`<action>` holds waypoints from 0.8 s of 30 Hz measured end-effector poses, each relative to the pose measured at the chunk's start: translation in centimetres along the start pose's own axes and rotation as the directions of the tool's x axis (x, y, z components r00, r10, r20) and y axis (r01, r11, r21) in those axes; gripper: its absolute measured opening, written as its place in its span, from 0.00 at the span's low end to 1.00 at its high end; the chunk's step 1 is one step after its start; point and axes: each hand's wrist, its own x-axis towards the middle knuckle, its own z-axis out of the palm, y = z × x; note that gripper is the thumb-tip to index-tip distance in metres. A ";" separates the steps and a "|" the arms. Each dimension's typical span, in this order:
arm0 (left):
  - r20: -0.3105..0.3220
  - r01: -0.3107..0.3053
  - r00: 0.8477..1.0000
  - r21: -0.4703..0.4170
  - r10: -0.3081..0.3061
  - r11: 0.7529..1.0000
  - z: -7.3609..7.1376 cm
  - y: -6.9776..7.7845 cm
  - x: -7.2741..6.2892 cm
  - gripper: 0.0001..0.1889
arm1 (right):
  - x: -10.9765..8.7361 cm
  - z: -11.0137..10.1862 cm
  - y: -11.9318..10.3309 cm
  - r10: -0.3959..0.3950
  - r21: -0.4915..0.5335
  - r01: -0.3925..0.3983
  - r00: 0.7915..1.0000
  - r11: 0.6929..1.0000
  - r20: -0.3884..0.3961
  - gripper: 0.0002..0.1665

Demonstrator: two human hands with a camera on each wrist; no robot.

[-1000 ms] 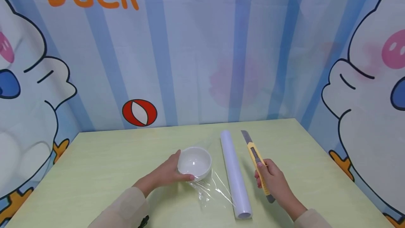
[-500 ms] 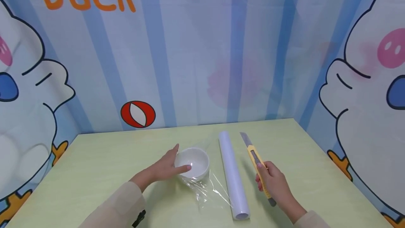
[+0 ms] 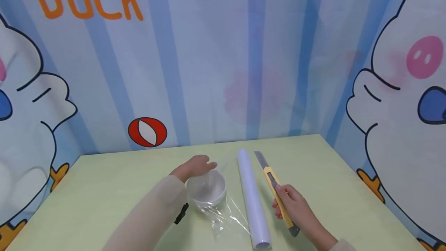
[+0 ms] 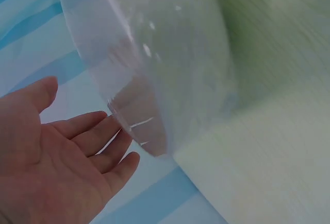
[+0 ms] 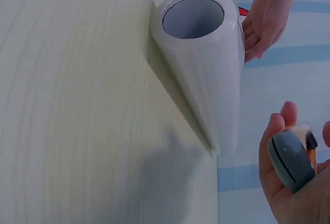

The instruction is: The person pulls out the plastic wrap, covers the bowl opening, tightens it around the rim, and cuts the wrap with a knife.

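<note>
A white bowl stands on the table, with clear cling film drawn over it from the roll at its right. My left hand is over the bowl's far left rim. In the left wrist view, that hand has its fingers loosely extended, the fingertips at the edge of the film; whether they press it I cannot tell. My right hand grips a yellow utility knife right of the roll, blade extended and pointing away. Its grey butt end shows in the right wrist view.
The pale green table ends at a striped blue cloth backdrop with cartoon ducks on both sides. The roll lies lengthwise between the bowl and the knife.
My left hand has let go of the bowl's left side and moved to its far rim. The right hand still holds the knife beside the roll. The head view has tilted up slightly.
</note>
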 end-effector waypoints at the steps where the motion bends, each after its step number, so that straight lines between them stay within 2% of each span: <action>1: 0.009 -0.006 1.000 0.002 0.006 1.000 0.2 0.2 0.4 0.29 | -0.1 0.0 -0.1 0.009 0.010 -0.009 1.000 1.000 0.017 0.21; 6: 0.041 -0.029 0.999 0.045 0.027 0.999 0.7 1.0 1.6 0.26 | -0.5 0.1 -0.5 0.033 0.063 -0.039 0.996 0.997 0.088 0.22; 10: 0.045 -0.032 0.999 0.074 0.029 0.997 0.1 1.7 2.2 0.22 | -0.4 0.1 -1.2 -0.017 0.096 0.002 0.988 0.995 0.154 0.24; 14: 0.075 -0.023 0.997 0.085 0.017 0.996 -0.1 2.1 2.8 0.20 | -0.5 0.3 -1.6 -0.055 0.145 0.035 0.989 0.989 0.135 0.21; 18: 0.112 -0.002 0.994 0.125 -0.012 0.992 0.4 2.5 3.3 0.20 | -0.6 0.5 -1.8 -0.049 0.212 0.028 0.994 0.977 0.093 0.19; 24: 0.119 0.070 0.989 0.176 -0.092 0.982 1.2 3.8 3.5 0.24 | -0.7 0.5 -2.0 -0.076 0.224 0.027 0.974 0.974 0.215 0.24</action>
